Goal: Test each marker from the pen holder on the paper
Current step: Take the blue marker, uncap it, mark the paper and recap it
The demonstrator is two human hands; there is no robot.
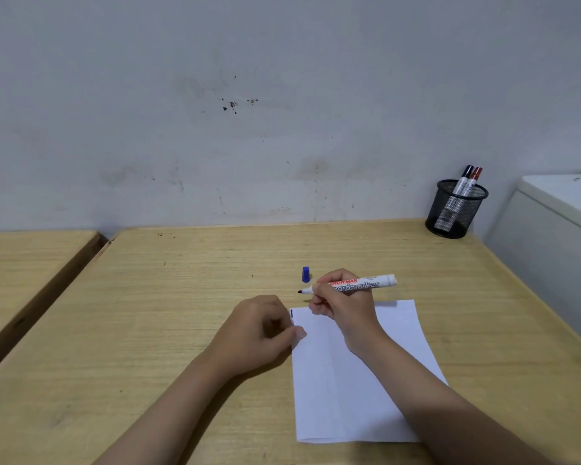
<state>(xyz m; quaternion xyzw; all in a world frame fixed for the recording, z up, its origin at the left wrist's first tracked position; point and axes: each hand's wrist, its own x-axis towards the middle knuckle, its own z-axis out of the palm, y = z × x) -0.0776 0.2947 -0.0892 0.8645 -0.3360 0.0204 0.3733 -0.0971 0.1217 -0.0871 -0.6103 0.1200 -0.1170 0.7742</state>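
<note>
Now the right hand (341, 302) is closed in a writing grip round an uncapped marker (353, 286), the dark tip pointing left and hanging just past the far left corner of the paper (356, 380), above the desk (182, 297) and not touching the sheet. Its blue cap (305, 274) stands on the desk a little beyond that same corner. A short blue stroke (292, 313) sits right on the paper's far left edge, so this marker looks already tried, or only just begun.

The left hand (262, 330) is loosely curled, holding nothing, its fingertips (299, 332) resting on the paper's left edge and pinning it down.

Well beyond the paper, off to its far right by the wall, the holder (457, 209) has two more markers in it, one with a dark cap (463, 181), one with a red cap (472, 184).

Judging by this, the first marker is the step in hand. Next would call either for bringing the tip back down onto the paper for a clearer line, or for fetching the cap, pressing it on and reaching out to the holder for another.
</note>
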